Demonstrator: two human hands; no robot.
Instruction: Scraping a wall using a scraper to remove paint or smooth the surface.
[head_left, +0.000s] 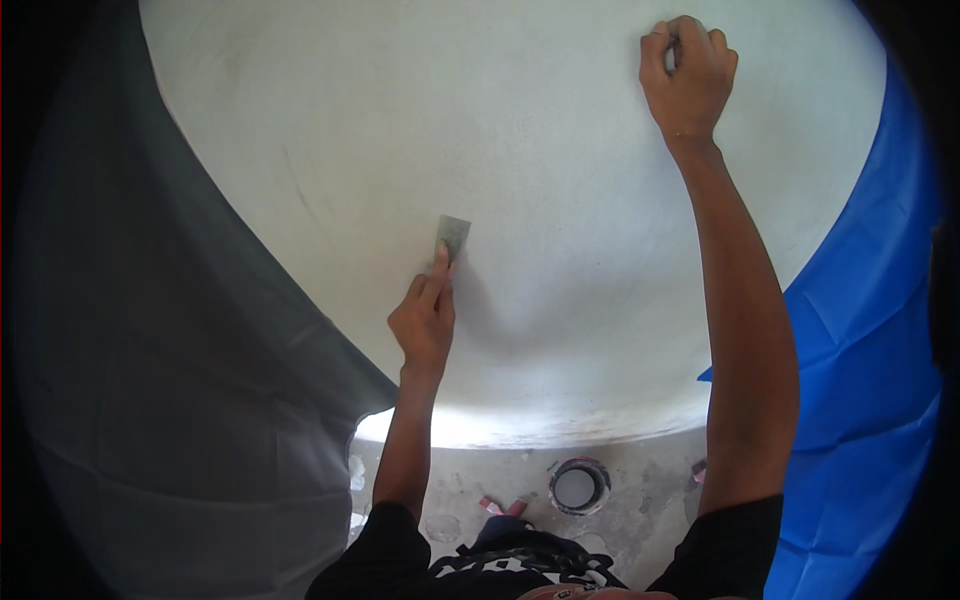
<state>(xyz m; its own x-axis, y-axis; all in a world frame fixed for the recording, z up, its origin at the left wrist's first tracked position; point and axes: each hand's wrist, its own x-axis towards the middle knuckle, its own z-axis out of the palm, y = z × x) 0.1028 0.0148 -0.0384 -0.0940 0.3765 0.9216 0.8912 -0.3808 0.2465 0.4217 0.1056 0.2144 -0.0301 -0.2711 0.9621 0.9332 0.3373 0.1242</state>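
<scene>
A large, pale, smooth curved surface (525, 165) fills the middle of the view. My left hand (429, 311) grips a flat grey scraper blade (454, 231), with a finger laid along it, against or just over the surface. Toward the upper right, my right hand (691, 71) is curled at the surface, fingers bent in toward the thumb. A small pale patch shows between thumb and fingers; whether the hand holds something cannot be told. Faint dark streaks and smudges mark the surface.
Dark grey sheeting (187, 360) borders the surface on the left, and a blue tarp (847, 375) on the right. On the stained concrete floor (637, 480) below stand a round container (576, 487) with pale contents and reddish objects (516, 506) near my body.
</scene>
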